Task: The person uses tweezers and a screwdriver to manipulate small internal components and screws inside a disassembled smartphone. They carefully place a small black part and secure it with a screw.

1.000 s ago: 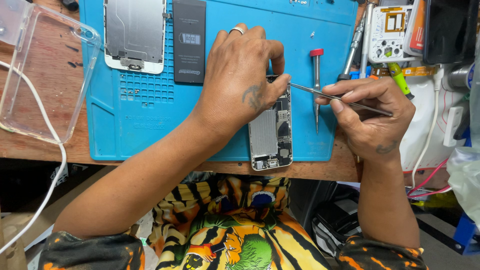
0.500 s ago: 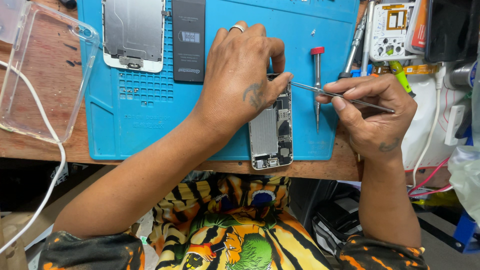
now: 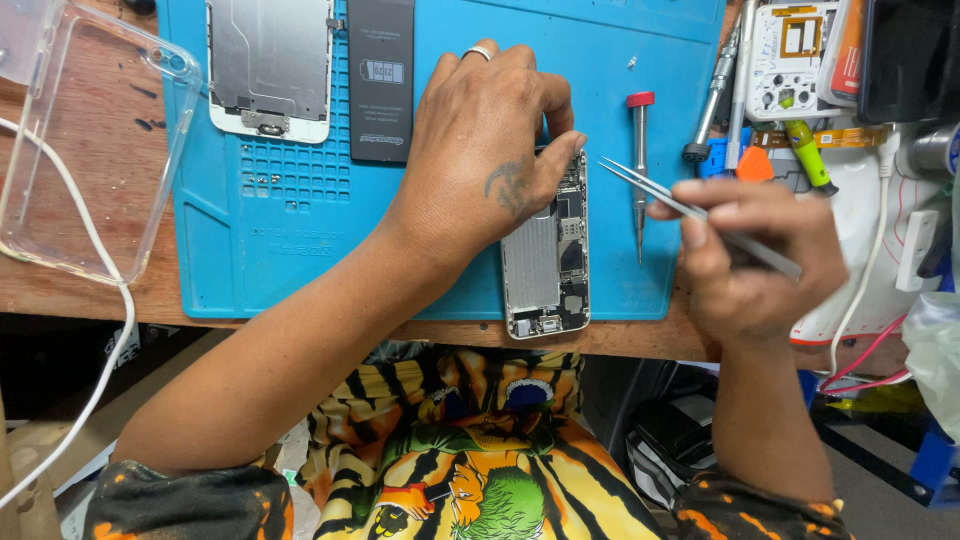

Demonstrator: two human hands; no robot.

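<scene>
Nearest of all, the opened phone body (image 3: 545,262) lies on the blue work mat (image 3: 300,230), its bottom end almost at the near edge of the wooden table (image 3: 70,290). Its inner boards and a silver shield plate face up.

The left hand (image 3: 480,155) rests palm down over the far half of the phone, fingers curled over the top and the thumb pressed along its right edge, pinning it to the mat. A ring (image 3: 478,52) sits on one finger.

To the right, the right hand (image 3: 745,255) is clenched on a pair of metal tweezers (image 3: 690,210), held like a pen. The tips point left toward the phone's upper right edge, just beside the left thumb; whether they touch the phone I cannot tell.

Between the two hands a red-capped screwdriver (image 3: 639,165) lies on the mat, tip pointing near.

Farther back on the mat, a black battery (image 3: 380,80) lies lengthwise, and just left of it a detached screen panel (image 3: 268,65) lies with its metal back up. At the left, a clear phone case (image 3: 85,150) rests on the bare wood with a white cable (image 3: 95,330) running under it and off the near edge.

Far right, beyond the mat, more screwdrivers (image 3: 715,85) and a green-handled tool (image 3: 805,150) lie crowded beside a white device (image 3: 795,55).
</scene>
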